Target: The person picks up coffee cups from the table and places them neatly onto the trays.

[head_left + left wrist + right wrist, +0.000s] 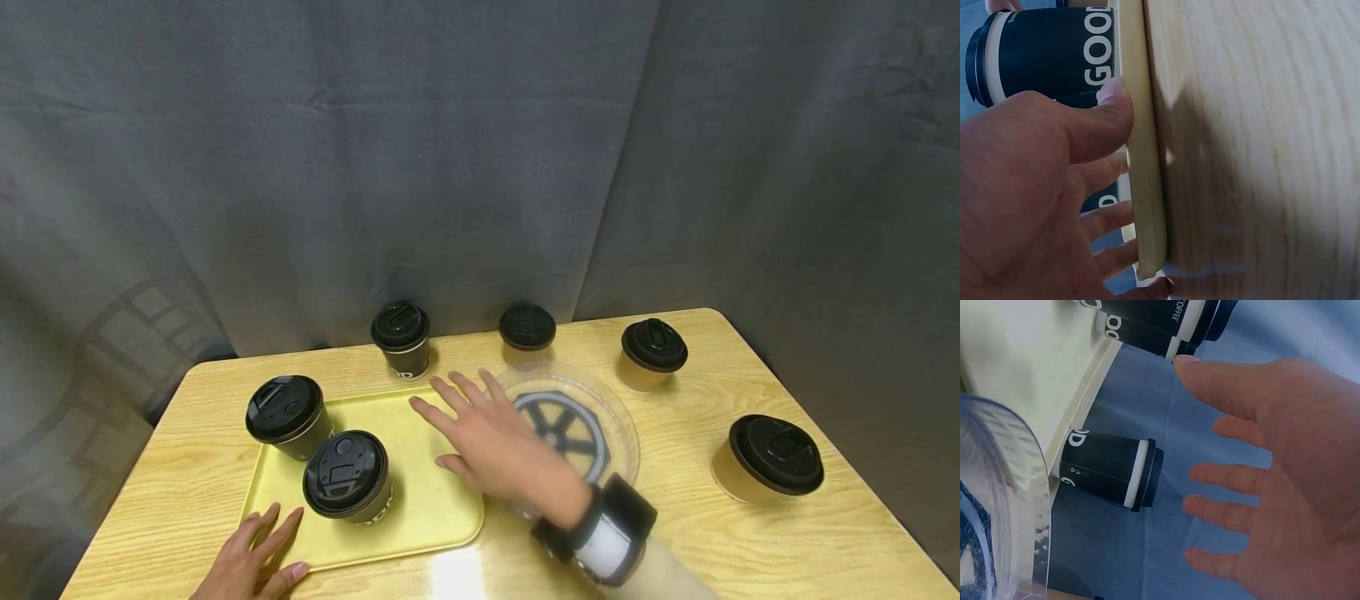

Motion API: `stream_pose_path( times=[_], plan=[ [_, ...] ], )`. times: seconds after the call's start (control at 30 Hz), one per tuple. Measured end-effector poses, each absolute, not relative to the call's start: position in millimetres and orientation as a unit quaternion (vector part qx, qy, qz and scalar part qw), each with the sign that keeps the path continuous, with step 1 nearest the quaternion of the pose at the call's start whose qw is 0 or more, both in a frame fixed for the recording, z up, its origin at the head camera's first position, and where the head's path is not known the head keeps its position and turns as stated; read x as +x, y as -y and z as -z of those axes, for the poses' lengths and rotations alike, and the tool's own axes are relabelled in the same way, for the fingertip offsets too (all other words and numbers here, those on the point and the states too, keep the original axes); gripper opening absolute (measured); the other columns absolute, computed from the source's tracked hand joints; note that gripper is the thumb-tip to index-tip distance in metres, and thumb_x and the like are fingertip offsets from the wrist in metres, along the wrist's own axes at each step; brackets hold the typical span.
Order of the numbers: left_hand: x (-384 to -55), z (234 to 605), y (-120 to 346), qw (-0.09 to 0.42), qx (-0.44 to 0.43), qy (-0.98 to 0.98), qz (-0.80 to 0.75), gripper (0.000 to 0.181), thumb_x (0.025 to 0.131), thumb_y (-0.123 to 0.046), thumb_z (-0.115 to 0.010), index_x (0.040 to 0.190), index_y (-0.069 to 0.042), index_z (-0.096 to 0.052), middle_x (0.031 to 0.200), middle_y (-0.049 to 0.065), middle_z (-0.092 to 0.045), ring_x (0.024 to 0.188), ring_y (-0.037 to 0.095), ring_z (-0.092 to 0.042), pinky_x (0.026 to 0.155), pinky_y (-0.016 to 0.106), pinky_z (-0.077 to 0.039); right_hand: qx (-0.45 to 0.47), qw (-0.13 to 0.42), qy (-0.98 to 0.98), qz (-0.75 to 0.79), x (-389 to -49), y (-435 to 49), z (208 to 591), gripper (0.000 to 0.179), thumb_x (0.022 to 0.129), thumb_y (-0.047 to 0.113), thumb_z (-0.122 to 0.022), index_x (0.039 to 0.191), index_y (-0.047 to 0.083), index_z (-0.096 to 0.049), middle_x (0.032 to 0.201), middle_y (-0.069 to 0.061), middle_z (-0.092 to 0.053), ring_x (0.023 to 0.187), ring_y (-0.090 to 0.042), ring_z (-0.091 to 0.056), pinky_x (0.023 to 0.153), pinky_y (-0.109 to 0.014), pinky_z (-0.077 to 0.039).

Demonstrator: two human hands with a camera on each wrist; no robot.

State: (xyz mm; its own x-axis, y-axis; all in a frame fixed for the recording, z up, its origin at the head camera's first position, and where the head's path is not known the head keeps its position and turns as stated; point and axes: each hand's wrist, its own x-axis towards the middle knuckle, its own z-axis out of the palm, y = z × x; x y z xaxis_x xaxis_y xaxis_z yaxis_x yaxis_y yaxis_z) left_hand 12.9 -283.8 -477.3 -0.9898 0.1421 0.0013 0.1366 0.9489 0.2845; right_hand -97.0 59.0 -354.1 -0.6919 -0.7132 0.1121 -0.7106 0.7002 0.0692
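Observation:
My left hand (249,560) is at the near left corner of the yellow tray (427,508), fingers spread. In the left wrist view its thumb and fingertips lie along the tray's rim (1144,144). Two black paper coffee cups with black lids stand on the tray: a nearer cup (348,475) beside my left hand and a farther cup (288,412) behind it. My right hand (498,446), fingers spread and holding nothing, hovers over the tray's right end. Beyond its fingertips a smaller black lidded cup (402,337) stands behind the tray.
A round clear plastic dish (626,421) with a grey spoked pattern sits right of the tray, partly hidden by my right arm. Tan cups with black lids stand around it: one at the back (527,329), another (648,354), and one farther right (765,458). A grey curtain (450,167) hangs behind.

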Motion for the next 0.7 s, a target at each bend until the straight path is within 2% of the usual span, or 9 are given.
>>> stream_pose_path(
  times=[0.13, 0.43, 0.7],
  plan=[
    [12.1, 475.0, 282.7, 0.016, 0.068, -0.987, -0.142, 0.062, 0.082, -0.041, -0.074, 0.131, -0.005, -0.061, 0.13, 0.032, -0.055, 0.116, 0.06, -0.049, 0.084, 0.067, -0.046, 0.383, 0.061, 0.922, 0.007, -100.1, -58.7, 354.4, 0.073, 0.091, 0.054, -0.059, 0.153, 0.032, -0.029, 0.16, -0.006, -0.029, 0.147, -0.032, -0.03, 0.12, -0.058, -0.018],
    [10.8, 468.5, 280.0, 0.053, 0.053, -0.987, -0.144, 0.064, 0.085, -0.045, -0.07, 0.134, -0.006, -0.058, 0.133, 0.033, -0.052, 0.119, 0.061, -0.047, 0.086, 0.068, -0.045, 0.379, 0.075, 0.922, 0.003, -108.4, -56.8, 356.0, 0.071, 0.091, 0.064, -0.05, 0.152, 0.034, -0.03, 0.16, -0.007, -0.03, 0.147, -0.036, -0.027, 0.119, -0.062, -0.018],
    [10.6, 468.6, 279.7, 0.071, 0.046, -0.986, -0.141, 0.068, 0.086, -0.049, -0.067, 0.137, -0.006, -0.055, 0.136, 0.033, -0.05, 0.121, 0.062, -0.044, 0.088, 0.069, -0.044, 0.377, 0.066, 0.924, -0.013, -114.3, -55.0, 353.5, 0.07, 0.093, 0.066, -0.044, 0.153, 0.033, -0.03, 0.161, -0.01, -0.026, 0.148, -0.038, -0.024, 0.12, -0.062, -0.014]
  ],
)
